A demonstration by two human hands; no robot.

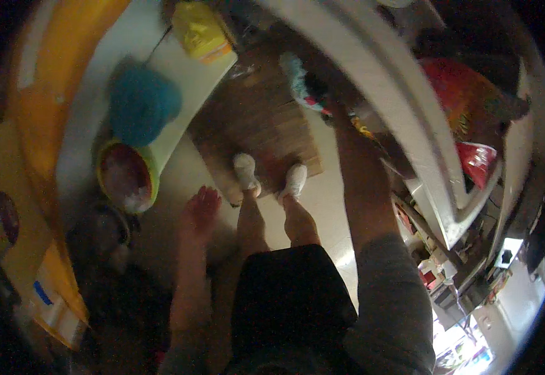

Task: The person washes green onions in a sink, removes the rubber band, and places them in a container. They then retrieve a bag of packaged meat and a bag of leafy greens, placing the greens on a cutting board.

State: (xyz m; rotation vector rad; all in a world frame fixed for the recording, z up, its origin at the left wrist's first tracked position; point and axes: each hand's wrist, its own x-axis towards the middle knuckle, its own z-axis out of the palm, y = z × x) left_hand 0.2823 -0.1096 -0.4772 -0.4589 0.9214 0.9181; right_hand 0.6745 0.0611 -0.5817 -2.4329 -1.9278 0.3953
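My left hand [205, 206] hangs low above the floor, holding nothing, with its blurred fingers slightly apart. My right arm reaches forward; my right hand [337, 108] is dark and blurred at its end. Right beside it lies a light-blue patterned item [296, 82] with red parts, perhaps cloth; whether the hand grips it cannot be told. A small yellow item [361, 127] is close to the same hand. Both feet, in white shoes [245, 171], stand at the near edge of a brown wood-patterned board or mat [263, 117].
At the left, a blue round item [143, 105] and a yellow-green rimmed basin [154, 176] sit by a pale surface [197, 101]. A yellow package [202, 33] lies at its far corner. An orange panel [49, 117] borders the left; a pale curved frame [394, 98] crosses the right, near a red bag [476, 161].
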